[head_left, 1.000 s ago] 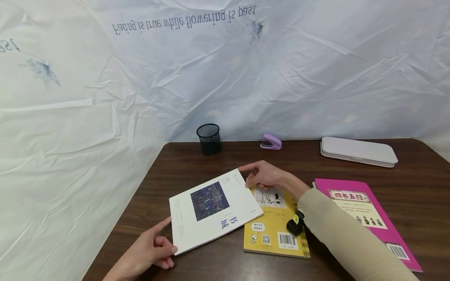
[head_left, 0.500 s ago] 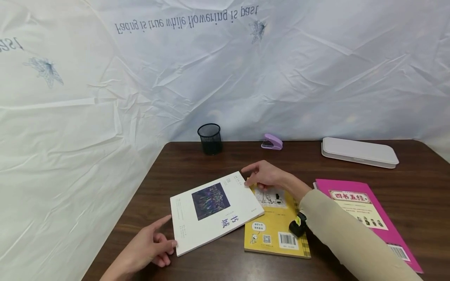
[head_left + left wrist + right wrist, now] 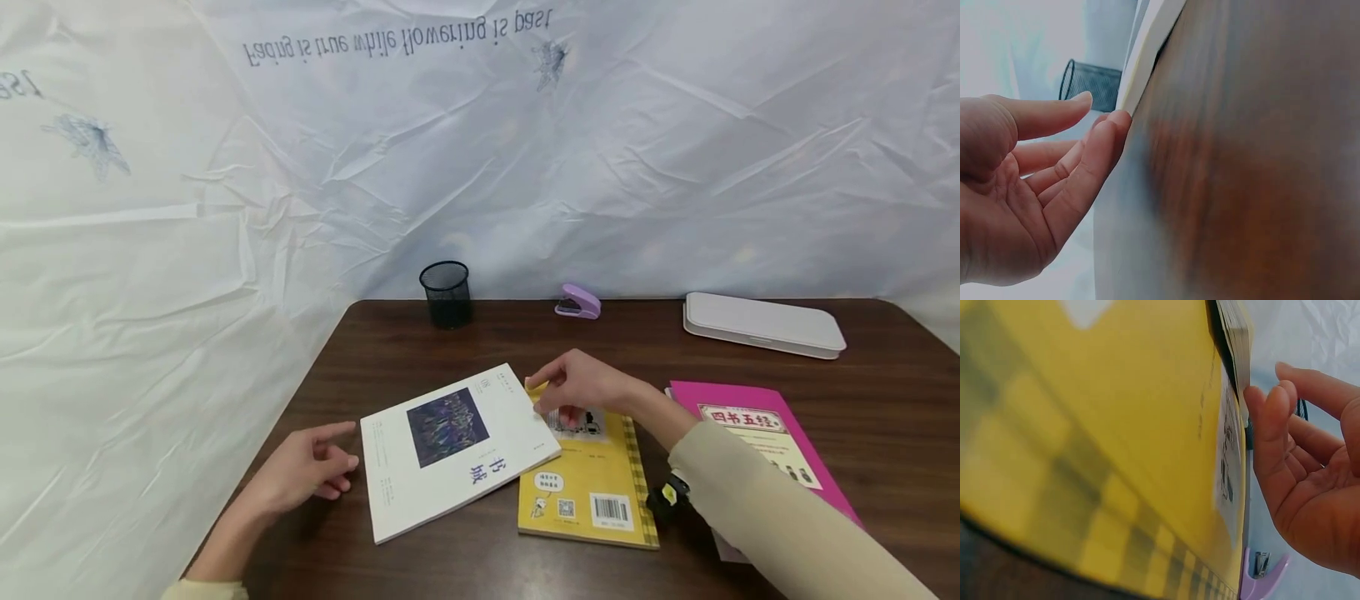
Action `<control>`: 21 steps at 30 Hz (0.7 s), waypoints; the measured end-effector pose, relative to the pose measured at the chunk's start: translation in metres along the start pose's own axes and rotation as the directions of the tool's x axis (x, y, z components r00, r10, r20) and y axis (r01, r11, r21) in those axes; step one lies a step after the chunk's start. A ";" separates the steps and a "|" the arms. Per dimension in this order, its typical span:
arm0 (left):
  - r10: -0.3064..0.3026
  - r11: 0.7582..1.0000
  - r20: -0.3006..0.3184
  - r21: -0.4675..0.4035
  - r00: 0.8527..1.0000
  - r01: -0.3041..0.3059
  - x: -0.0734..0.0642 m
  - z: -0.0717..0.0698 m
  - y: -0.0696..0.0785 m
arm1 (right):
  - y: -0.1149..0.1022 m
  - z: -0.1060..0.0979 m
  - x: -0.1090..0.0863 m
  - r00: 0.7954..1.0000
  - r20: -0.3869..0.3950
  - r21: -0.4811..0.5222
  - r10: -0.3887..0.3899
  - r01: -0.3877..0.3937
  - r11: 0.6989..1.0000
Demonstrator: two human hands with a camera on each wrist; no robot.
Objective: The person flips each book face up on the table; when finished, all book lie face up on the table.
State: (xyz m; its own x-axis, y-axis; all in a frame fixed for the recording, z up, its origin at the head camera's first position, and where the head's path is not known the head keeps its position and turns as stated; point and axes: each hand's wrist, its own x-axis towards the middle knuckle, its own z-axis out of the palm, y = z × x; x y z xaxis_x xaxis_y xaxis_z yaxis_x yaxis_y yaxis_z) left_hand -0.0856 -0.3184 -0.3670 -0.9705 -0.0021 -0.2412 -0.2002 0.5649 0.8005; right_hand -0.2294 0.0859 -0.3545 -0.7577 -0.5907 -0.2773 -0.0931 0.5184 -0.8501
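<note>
A white magazine (image 3: 517, 433) with a dark picture on its cover lies slanted on the table, its right corner over a yellow book (image 3: 592, 475). My left hand (image 3: 303, 467) is just off the magazine's left edge, fingers loosely bent and holding nothing; in the left wrist view its fingertips (image 3: 1121, 119) overlap the pale edge. Above the top of the yellow book, my right hand (image 3: 588, 385) hovers at the magazine's right edge. Its fingers (image 3: 1272, 419) are relaxed, with nothing gripped, and the page edges (image 3: 1235, 337) show beside them.
A pink book (image 3: 765, 400) lies at the right, partly hidden by the right sleeve (image 3: 787, 508). Along the back of the table stand a black mesh pen holder (image 3: 447, 296), a purple stapler (image 3: 581, 302) and a white case (image 3: 765, 323). A white sheet (image 3: 480, 167) hangs behind.
My left hand has drawn back left from the magazine's edge, and its sleeve has come into view. My right hand has shifted slightly right, off the magazine. The magazine stays nearly in place.
</note>
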 end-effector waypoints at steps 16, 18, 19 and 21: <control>-0.050 0.999 0.000 0.013 0.999 0.050 0.038 -0.008 0.001 | -0.002 0.011 -0.025 0.996 0.059 -0.051 0.070 -0.067 0.996; -0.057 0.998 -0.004 0.017 0.998 0.057 0.040 -0.007 0.002 | -0.002 0.012 -0.027 0.995 0.058 -0.063 0.081 -0.077 0.995; -0.059 0.998 -0.004 0.016 0.998 0.059 0.041 -0.007 0.002 | -0.002 0.013 -0.029 0.995 0.057 -0.065 0.085 -0.081 0.995; -0.065 0.998 -0.007 0.024 0.998 0.065 0.044 -0.006 0.002 | -0.001 0.013 -0.031 0.994 0.059 -0.066 0.091 -0.088 0.994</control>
State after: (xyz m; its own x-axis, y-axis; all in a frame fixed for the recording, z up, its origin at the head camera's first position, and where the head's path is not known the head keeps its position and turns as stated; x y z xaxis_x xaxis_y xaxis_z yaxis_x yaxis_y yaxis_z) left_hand -0.1292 -0.3221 -0.3723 -0.9564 -0.0441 -0.2887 -0.2593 0.5833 0.7698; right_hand -0.1975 0.0950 -0.3510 -0.7238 -0.5762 -0.3797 -0.0689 0.6078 -0.7911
